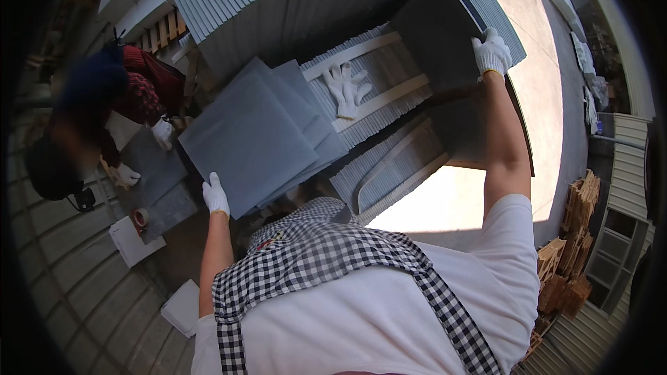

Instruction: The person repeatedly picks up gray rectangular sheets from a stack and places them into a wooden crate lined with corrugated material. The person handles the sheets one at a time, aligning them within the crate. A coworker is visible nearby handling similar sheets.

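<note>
A fanned pile of flat grey sheets (250,139) lies in front of me, slightly left of centre. My left hand (216,196), in a white knitted glove, grips the near left edge of these sheets, partly hiding its fingers. Stretched out to the far right, my gloved right hand (491,54) is closed around the edge of a dark upright panel (434,35). Beyond that panel stands a row of grey ribbed sheets (486,7). A loose white glove (345,90) rests on a strapped bundle (385,73) between my hands.
At the left, a co-worker in a red checked sleeve (144,94) bends over flat grey sheets (163,191), both hands gloved. A tape roll (141,217) lies nearby. A tall stack of grey sheets (257,21) rises behind. Wooden pallets (573,236) stand at the right.
</note>
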The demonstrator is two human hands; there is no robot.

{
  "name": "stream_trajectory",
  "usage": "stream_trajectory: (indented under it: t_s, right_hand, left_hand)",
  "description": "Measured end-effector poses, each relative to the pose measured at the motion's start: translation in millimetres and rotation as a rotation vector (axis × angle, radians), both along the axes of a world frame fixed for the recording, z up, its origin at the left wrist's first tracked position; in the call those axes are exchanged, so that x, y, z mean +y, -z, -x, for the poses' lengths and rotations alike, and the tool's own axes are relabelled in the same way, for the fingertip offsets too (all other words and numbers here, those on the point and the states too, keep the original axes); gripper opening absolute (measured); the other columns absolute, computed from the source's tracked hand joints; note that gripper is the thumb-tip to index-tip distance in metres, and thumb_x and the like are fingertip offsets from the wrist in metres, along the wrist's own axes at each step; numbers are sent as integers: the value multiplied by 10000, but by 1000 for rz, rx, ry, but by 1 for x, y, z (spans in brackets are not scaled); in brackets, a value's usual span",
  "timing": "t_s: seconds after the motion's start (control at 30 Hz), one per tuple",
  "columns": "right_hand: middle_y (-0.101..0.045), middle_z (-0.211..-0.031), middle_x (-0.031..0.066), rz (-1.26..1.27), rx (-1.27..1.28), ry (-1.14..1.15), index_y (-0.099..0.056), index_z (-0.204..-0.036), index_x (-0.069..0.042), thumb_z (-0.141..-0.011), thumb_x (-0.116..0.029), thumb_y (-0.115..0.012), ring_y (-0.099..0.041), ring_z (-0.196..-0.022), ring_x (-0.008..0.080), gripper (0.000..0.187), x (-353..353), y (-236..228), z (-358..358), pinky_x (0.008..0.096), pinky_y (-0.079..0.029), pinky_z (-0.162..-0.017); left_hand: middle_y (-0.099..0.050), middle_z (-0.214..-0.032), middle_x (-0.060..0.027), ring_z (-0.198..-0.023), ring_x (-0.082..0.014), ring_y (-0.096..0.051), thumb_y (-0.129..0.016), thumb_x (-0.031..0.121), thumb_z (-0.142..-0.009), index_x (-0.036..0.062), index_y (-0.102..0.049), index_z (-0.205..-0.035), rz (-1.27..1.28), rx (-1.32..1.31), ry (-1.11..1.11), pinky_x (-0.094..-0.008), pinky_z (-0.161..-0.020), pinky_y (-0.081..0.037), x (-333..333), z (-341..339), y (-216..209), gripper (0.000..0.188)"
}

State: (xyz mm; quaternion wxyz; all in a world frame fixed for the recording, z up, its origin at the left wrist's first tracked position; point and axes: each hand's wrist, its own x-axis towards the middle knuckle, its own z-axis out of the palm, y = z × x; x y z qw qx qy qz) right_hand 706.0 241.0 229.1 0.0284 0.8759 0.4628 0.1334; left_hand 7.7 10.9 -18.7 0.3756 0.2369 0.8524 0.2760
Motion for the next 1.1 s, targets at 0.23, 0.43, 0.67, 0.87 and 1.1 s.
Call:
stream_trajectory:
  t_s: [0.23, 0.43, 0.67, 0.87, 1.1]
  right_hand:
    - [-729, -993, 156, 255, 276, -321, -701, -1098, -135, -885, -552, -603, -703, -962, 333, 478, 30, 10, 31, 450, -552, -821]
    - [-731, -940, 158, 220, 377, -279, -718, -1081, -114, -876, -495, -639, -696, -940, 356, 439, 15, 8, 45, 459, -538, -827]
    - [-725, -821, 145, -30, 692, -234, -730, -992, -3, -852, -505, -687, -707, -839, 277, 523, -80, -25, 22, 380, -517, -763]
    - [-705, -1074, 155, -329, 1370, 74, -635, -1211, 70, -920, -389, -693, -694, -940, 209, 547, -223, -76, 91, 278, -553, -850]
    - [-676, -1064, 137, -625, 1665, 255, -592, -1223, 82, -978, -363, -628, -666, -933, 193, 509, -326, -32, 191, 296, -543, -797]
  left_hand:
    - [-582, -1331, -244, -1201, -360, -574, -541, 461, -987, -96, -452, -1379, 24, 125, 113, -392, -1014, -438, 1, 0, -18, 687]
    - [-633, -1255, -216, -1147, -377, -606, -550, 489, -969, 42, -432, -1439, 103, 329, 75, -445, -966, -461, 8, -1, -51, 660]
    - [-629, -1255, -203, -1144, -389, -589, -619, 369, -942, 70, -459, -1417, -350, 753, 318, -483, -971, -452, 31, -7, -72, 583]
    - [-680, -1126, -180, -1024, -333, -647, -639, 282, -926, 25, -631, -1220, -618, 96, 938, -420, -919, -497, 58, -136, -128, 391]
    - [-643, -1266, -161, -1206, -289, -583, -472, 529, -992, 29, -574, -1322, 218, -800, 789, -366, -1041, -417, 56, -220, -61, 607]
